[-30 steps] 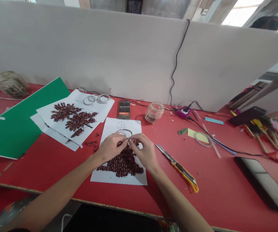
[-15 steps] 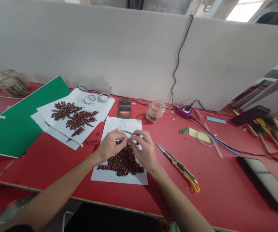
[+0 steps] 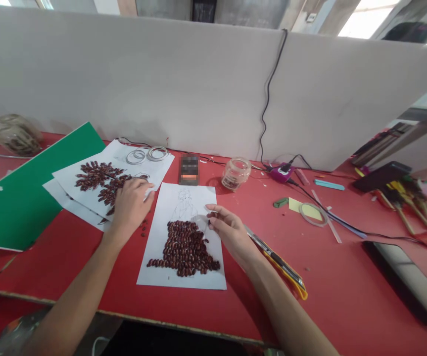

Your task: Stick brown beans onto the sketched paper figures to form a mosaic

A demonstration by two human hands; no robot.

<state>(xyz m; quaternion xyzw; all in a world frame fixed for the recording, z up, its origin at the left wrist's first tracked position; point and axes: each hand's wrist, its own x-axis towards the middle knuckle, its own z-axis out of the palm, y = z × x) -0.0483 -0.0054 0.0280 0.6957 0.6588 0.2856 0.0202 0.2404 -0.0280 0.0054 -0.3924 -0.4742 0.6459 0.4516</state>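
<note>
My right hand (image 3: 231, 231) is at the right edge of a white sheet (image 3: 208, 198), thumb and fingers pinched on a small dark seed (image 3: 209, 222). Rows of reddish-brown seeds (image 3: 187, 247) cover the lower part of a figure drawn in line on that sheet. To the left, my left hand (image 3: 132, 200) hovers over or rests on the edge of another sheet (image 3: 63, 173) with a seed-covered leafy design (image 3: 98, 175). Its thumb stands apart from the curled fingers, and nothing shows between them. A few loose seeds (image 3: 144, 230) lie beside its wrist.
A utility knife (image 3: 282, 267) with its blade out lies right of the sheet, partly under my right forearm. Behind are a dark phone-like device (image 3: 189, 170), a glass jar (image 3: 236, 173) and clear tape rolls (image 3: 157, 153). A purple power socket (image 3: 282, 172) has cables; a phone (image 3: 406, 282) lies far right.
My hands were together over the sheet with a thin curved strip between them. They have parted: left hand to the left, right hand slightly right. The strip is no longer visible.
</note>
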